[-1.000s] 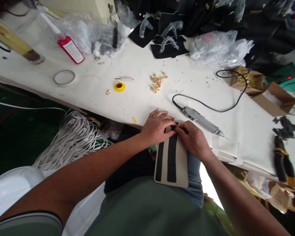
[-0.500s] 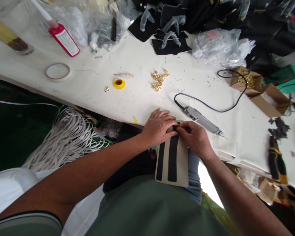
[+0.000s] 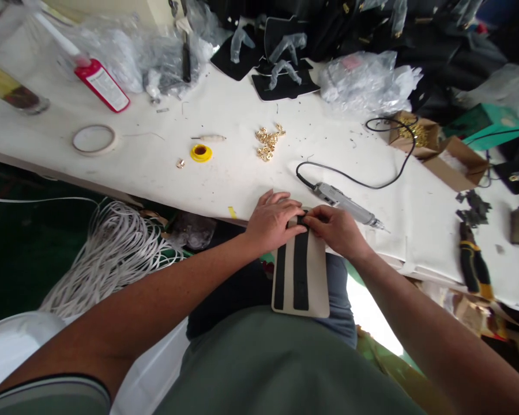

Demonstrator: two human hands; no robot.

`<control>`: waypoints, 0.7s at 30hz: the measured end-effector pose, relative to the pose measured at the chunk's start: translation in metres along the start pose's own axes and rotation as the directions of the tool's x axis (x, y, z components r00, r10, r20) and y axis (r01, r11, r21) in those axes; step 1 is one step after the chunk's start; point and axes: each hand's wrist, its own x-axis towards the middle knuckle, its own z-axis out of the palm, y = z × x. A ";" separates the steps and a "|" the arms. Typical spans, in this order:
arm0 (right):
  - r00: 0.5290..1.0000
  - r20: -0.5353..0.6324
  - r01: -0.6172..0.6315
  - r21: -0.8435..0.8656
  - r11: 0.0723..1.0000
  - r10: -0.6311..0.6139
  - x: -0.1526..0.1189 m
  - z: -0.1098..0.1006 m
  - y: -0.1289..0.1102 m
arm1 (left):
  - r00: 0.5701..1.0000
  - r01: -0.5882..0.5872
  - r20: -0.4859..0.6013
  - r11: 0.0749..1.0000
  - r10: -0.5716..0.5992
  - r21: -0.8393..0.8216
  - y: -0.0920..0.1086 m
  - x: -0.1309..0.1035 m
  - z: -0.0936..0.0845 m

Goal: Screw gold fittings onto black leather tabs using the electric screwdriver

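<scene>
A beige panel (image 3: 318, 276) with two black strips (image 3: 301, 271) lies between my body and the table's front edge, its top end under my hands. My left hand (image 3: 274, 222) rests across the panel's upper left, thumb and forefinger around the top of the longer strip. From the right, my right hand (image 3: 335, 229) pinches at the same spot with thumb and forefinger, touching the left fingertips. What is between the right fingertips is mostly covered. A grey electric screwdriver (image 3: 348, 206) lies on the table just beyond my right hand.
On the white table (image 3: 155, 173) are gold fittings (image 3: 268, 141), a yellow spool (image 3: 200, 153), a tape roll (image 3: 94, 139), a red bottle (image 3: 102, 86) and pliers (image 3: 474, 262). Small boxes (image 3: 458, 164) stand at the right. White cord (image 3: 112, 253) is heaped below the left edge.
The view has shifted slightly, so the table items appear further left. Both hands keep their hold at the panel's top end, and the panel looks a little straighter.
</scene>
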 end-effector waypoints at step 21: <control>0.941 -0.324 0.219 0.353 0.910 -0.100 -0.002 -0.067 0.012 | 1.000 -0.001 -0.029 1.000 0.000 -0.029 -0.002 0.000 0.001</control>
